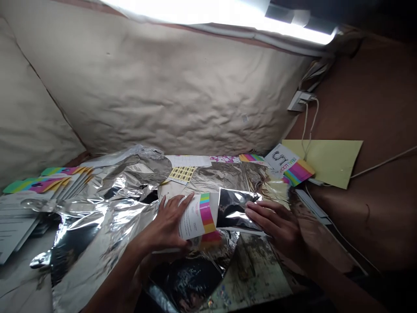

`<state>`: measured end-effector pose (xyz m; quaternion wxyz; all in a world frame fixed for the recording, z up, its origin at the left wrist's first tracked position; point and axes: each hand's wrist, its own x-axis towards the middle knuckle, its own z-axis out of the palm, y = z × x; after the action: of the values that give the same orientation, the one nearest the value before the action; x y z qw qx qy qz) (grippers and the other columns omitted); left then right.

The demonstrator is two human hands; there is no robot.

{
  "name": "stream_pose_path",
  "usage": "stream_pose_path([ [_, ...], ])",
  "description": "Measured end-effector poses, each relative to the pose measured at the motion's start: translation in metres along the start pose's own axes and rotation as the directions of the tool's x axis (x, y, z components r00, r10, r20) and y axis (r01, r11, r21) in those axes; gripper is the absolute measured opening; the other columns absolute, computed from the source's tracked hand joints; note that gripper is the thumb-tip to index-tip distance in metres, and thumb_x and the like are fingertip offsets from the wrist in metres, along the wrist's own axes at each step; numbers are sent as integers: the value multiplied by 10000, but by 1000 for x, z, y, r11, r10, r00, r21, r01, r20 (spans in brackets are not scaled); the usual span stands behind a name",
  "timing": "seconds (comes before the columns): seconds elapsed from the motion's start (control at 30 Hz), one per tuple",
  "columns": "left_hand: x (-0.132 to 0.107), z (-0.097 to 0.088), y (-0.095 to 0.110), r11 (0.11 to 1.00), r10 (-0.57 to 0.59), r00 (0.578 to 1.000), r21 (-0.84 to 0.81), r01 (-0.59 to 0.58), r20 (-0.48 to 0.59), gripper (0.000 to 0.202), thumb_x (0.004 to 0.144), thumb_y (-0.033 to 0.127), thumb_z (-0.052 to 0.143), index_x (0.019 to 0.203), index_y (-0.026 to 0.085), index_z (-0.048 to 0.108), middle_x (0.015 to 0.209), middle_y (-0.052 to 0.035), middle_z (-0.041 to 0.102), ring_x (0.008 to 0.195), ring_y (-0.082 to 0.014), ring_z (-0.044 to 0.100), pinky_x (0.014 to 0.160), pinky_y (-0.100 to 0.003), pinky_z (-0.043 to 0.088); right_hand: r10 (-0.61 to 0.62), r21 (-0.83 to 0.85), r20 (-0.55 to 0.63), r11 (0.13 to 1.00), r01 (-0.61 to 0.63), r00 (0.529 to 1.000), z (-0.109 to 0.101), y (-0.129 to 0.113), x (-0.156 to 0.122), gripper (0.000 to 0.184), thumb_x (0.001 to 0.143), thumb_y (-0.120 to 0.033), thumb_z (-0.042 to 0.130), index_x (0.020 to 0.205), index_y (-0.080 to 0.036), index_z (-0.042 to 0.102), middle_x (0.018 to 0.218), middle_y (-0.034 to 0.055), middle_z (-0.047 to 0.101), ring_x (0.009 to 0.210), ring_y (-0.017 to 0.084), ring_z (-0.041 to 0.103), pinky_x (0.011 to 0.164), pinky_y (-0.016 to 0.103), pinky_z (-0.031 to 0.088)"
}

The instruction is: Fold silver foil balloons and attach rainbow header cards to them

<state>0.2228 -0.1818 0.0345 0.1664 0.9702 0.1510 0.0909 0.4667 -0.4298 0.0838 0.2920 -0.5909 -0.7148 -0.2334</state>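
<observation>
1. Nearest the person, on the near side of the pouch, I can see a stretch of worn, stained tabletop (254, 278), with dark, shiny foil (192, 278) to its left.
2. The pouch (236, 202) is glossy silver, its left end by the striped end of a card (193, 219). A pale strip shows between them; whether the card runs inside I can't tell.
3. Left of the pouch, the left hand (171, 221) is clamped on the card, thumb at the near edge and fingers spread over the far one, so the card bows upward.
4. The right hand (276, 224) comes in from the pouch's right, palm down, fingers close together on its face. The thumb is hidden, so I can't say if it pinches.
5. Well left of the pouch, a stack (61, 184) of striped packets leans past crumpled foil.
6. Beyond the pouch, to its left, lies a yellow sticker sheet (181, 174); beyond and right, a booklet (288, 165) marked 5 overlaps a yellow sheet (329, 163).
7. Farther beyond the pouch rises a creased wall covering (195, 95), a lit lamp (208, 13) above.
</observation>
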Motion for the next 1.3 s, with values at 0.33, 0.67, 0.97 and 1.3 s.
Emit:
stream_pose_path([
  [0.33, -2, -8, 1, 997, 40, 999, -69, -39, 18, 1293, 524, 488, 816, 1552, 275, 61, 1497, -130, 356, 1403, -367, 292, 1178, -579, 80, -159, -71, 84, 984, 165, 984, 9, 20, 7, 335, 926, -88, 571, 1228, -204, 657, 1136, 66, 737, 1047, 222, 644, 877, 384, 546],
  [0.67, 0, 10, 20, 996, 82, 996, 49, -79, -47, 1272, 536, 597, 795, 1558, 272, 110, 1543, -169, 274, 1455, -366, 191, 1177, -578, 13, -278, -25, 197, 957, 288, 940, 21, 6, 21, 258, 919, -134, 620, 1146, -237, 689, 1176, 17, 725, 1061, 199, 628, 875, 351, 518],
  [0.97, 4, 17, 20, 958, -50, 891, 231, 170, -451, 1044, 663, 424, 756, 1546, 243, 229, 1559, -205, 199, 1431, -425, 189, 1128, -652, 18, 514, 432, 285, 684, -587, 809, 61, 19, 34, 390, 954, -248, 485, 1330, -228, 585, 1276, 100, 647, 1176, 255, 606, 1007, 471, 499],
  [1.3, 2, 16, 32, 950, -68, 889, 243, 196, -452, 973, 722, 384, 733, 1549, 231, 243, 1538, -222, 202, 1419, -434, 202, 1123, -648, 72, 20, 639, 769, -6, -770, 638, 110, -18, 101, 562, 804, -647, 642, 1062, -150, 671, 955, 56, 683, 889, 198, 637, 858, 344, 514],
])
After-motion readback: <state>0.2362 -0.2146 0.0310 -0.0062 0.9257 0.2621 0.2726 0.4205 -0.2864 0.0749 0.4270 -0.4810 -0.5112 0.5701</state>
